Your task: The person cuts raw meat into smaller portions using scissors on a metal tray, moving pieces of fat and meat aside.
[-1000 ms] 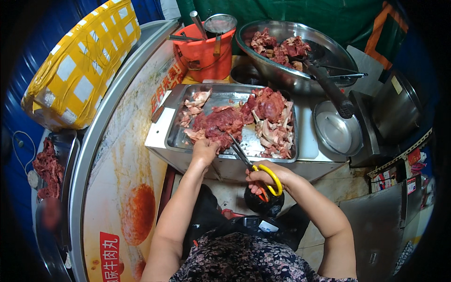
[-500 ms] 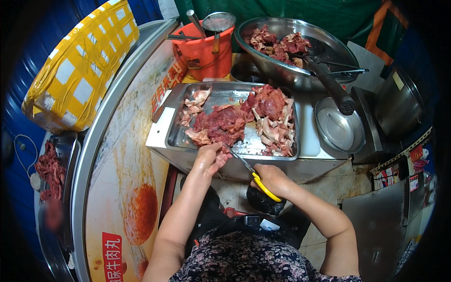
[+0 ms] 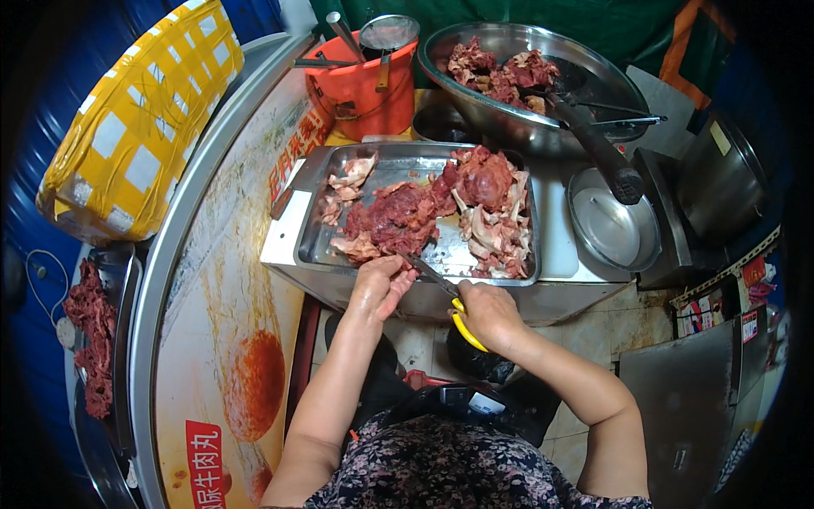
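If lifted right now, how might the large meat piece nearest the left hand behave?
The meat piece would likely sag, as its uneven edges spread over the tray. Its moist sheen suggests slipperiness. Its thick middle hints at some heft.

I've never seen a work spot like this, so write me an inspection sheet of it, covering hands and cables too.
Surface: white worktop under a metal tray.
Job's things: red meat in the tray; yellow-handled scissors.
Clutter: orange bucket with a strainer; steel bowl holding meat chunks; round metal dish.
Hands: left hand at the red meat's near edge; right hand holds the scissors.
Cables: pale looped cord, far left; purpose unclear.
Surroundings: yellow taped box, blue wall, green sheet.
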The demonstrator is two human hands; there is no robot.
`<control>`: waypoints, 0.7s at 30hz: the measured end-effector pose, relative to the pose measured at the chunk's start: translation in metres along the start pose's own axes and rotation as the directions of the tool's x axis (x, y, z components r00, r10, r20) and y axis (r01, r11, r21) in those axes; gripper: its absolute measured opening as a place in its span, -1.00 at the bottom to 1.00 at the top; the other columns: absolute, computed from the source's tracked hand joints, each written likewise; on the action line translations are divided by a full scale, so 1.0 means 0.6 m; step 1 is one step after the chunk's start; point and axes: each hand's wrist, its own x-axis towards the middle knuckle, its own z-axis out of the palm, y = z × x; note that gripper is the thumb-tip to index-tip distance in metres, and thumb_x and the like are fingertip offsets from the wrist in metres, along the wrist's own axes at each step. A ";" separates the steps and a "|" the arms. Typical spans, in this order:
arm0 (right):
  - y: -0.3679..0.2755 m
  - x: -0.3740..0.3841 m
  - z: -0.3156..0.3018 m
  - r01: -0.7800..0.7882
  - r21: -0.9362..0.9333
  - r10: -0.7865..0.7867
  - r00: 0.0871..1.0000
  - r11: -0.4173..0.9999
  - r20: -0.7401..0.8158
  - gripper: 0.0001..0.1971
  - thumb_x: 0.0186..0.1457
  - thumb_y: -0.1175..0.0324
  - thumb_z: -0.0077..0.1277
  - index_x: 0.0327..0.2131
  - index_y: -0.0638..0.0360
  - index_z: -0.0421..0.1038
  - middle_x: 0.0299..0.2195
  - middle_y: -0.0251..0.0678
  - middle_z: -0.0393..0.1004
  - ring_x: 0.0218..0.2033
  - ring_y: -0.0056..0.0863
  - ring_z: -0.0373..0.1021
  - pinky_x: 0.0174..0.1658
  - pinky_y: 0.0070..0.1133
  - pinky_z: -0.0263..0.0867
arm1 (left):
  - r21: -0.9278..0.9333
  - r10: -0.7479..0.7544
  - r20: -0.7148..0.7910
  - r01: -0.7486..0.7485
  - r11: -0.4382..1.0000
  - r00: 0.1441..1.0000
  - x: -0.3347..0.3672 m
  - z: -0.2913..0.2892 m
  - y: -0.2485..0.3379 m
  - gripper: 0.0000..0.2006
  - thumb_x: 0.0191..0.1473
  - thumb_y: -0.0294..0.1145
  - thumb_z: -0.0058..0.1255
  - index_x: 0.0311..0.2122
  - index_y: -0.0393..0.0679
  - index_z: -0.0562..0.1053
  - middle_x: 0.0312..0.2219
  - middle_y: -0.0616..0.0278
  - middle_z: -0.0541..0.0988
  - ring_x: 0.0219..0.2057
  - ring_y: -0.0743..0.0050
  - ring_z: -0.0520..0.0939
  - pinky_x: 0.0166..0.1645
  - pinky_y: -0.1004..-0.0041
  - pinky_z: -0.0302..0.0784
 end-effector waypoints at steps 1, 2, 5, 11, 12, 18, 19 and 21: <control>-0.002 -0.002 0.000 0.001 -0.011 -0.001 1.000 1.000 -0.019 -0.72 0.05 0.27 0.11 -0.27 0.32 0.43 -0.38 0.09 0.54 -0.24 0.01 0.51 -0.15 -0.18 0.41 | 0.006 0.007 -0.005 -0.007 1.000 1.000 0.001 -0.002 -0.002 -0.89 0.27 -0.53 -0.11 -0.26 -0.33 0.43 -0.37 0.12 0.53 -0.36 0.30 0.57 -0.19 0.37 0.62; -0.004 -0.003 0.000 0.002 -0.022 -0.003 0.999 1.000 -0.039 -0.72 0.04 0.28 0.11 -0.27 0.32 0.42 -0.40 0.08 0.54 -0.25 0.00 0.51 -0.15 -0.19 0.41 | 0.023 0.040 0.000 -0.040 0.999 0.999 0.002 -0.003 -0.006 -0.90 0.26 -0.53 -0.10 -0.26 -0.33 0.44 -0.36 0.13 0.53 -0.35 0.32 0.57 -0.18 0.38 0.62; -0.002 -0.003 0.003 0.020 -0.049 -0.024 0.996 0.999 -0.085 -0.72 0.04 0.28 0.12 -0.27 0.32 0.42 -0.42 0.05 0.54 -0.29 -0.02 0.52 -0.17 -0.21 0.42 | 0.062 0.114 0.013 -0.115 0.991 0.993 0.004 -0.005 -0.019 -0.91 0.25 -0.55 -0.09 -0.26 -0.31 0.44 -0.36 0.18 0.54 -0.34 0.39 0.57 -0.16 0.42 0.62; 0.002 0.000 0.008 0.079 -0.017 -0.080 0.993 0.997 -0.086 -0.67 0.07 0.20 0.13 -0.29 0.34 0.42 -0.46 0.05 0.53 -0.32 -0.02 0.52 -0.19 -0.22 0.42 | 0.082 0.167 -0.003 -0.167 0.983 0.986 -0.001 0.005 -0.027 -0.91 0.26 -0.53 -0.09 -0.27 -0.29 0.45 -0.39 0.25 0.54 -0.38 0.50 0.57 -0.18 0.46 0.62; 0.001 0.000 0.009 0.095 -0.003 -0.095 0.991 0.995 -0.092 -0.66 0.08 0.18 0.13 -0.30 0.34 0.42 -0.47 0.05 0.53 -0.32 -0.02 0.52 -0.20 -0.22 0.42 | 0.086 0.168 -0.015 -0.166 0.982 0.986 -0.001 0.010 -0.028 -0.91 0.26 -0.53 -0.09 -0.28 -0.28 0.45 -0.40 0.26 0.53 -0.39 0.51 0.56 -0.20 0.47 0.62; 0.001 0.003 0.008 0.095 0.068 -0.088 0.990 0.993 -0.111 -0.61 0.07 0.12 0.18 -0.42 0.34 0.44 -0.50 0.12 0.49 -0.38 0.09 0.47 -0.28 -0.17 0.37 | 0.111 0.169 -0.056 -0.162 0.981 0.984 -0.007 0.028 -0.026 -0.89 0.27 -0.52 -0.11 -0.30 -0.26 0.44 -0.43 0.26 0.52 -0.44 0.52 0.54 -0.27 0.51 0.62; 0.005 0.005 0.011 0.103 0.098 -0.094 0.991 0.990 -0.096 -0.61 0.07 0.11 0.18 -0.41 0.34 0.44 -0.50 0.12 0.50 -0.38 0.09 0.47 -0.28 -0.17 0.37 | 0.109 0.173 -0.057 -0.166 0.980 0.983 -0.007 0.029 -0.026 -0.89 0.27 -0.51 -0.11 -0.30 -0.26 0.44 -0.43 0.26 0.52 -0.45 0.53 0.54 -0.28 0.51 0.62; 0.012 0.009 0.014 0.116 0.158 -0.106 0.992 0.981 -0.068 -0.61 0.08 0.10 0.18 -0.40 0.34 0.46 -0.49 0.12 0.50 -0.37 0.09 0.47 -0.27 -0.19 0.37 | 0.135 0.166 -0.074 -0.155 0.979 0.983 -0.009 0.035 -0.025 -0.88 0.28 -0.51 -0.12 -0.30 -0.25 0.44 -0.43 0.26 0.52 -0.45 0.53 0.54 -0.29 0.51 0.62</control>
